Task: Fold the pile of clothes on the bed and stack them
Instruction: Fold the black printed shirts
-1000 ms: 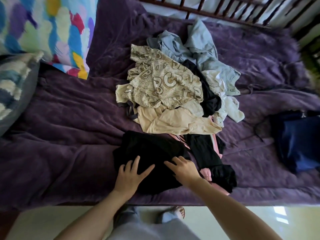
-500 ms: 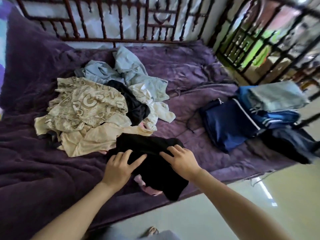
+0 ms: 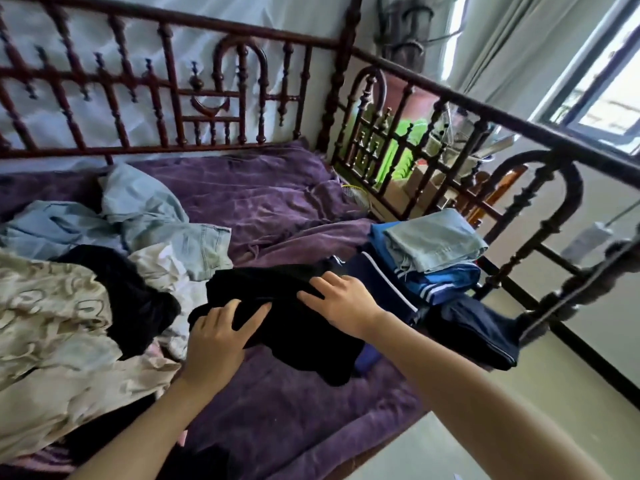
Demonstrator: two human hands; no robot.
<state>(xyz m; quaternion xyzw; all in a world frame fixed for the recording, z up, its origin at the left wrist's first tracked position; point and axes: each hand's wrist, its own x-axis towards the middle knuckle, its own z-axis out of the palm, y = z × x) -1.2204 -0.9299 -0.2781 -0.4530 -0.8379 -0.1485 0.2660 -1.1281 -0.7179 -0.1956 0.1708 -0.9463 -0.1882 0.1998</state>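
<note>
Left hand (image 3: 221,329) and right hand (image 3: 341,301) press flat on the folded black garment (image 3: 298,337), on the bed (image 3: 277,209) beside the stack (image 3: 433,249); with no closed grip, shoving could rumple those folds.

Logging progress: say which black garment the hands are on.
The folded black garment beside the stack, under left hand and right hand; the other black garment lies untouched in the unfolded pile.

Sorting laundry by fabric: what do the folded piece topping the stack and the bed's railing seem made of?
Folded top piece: likely faded light-blue denim, judging by its stitched seam and frayed hem. Bed railing: apparently dark reddish wood, glossy varnish, turned spindles.
</note>
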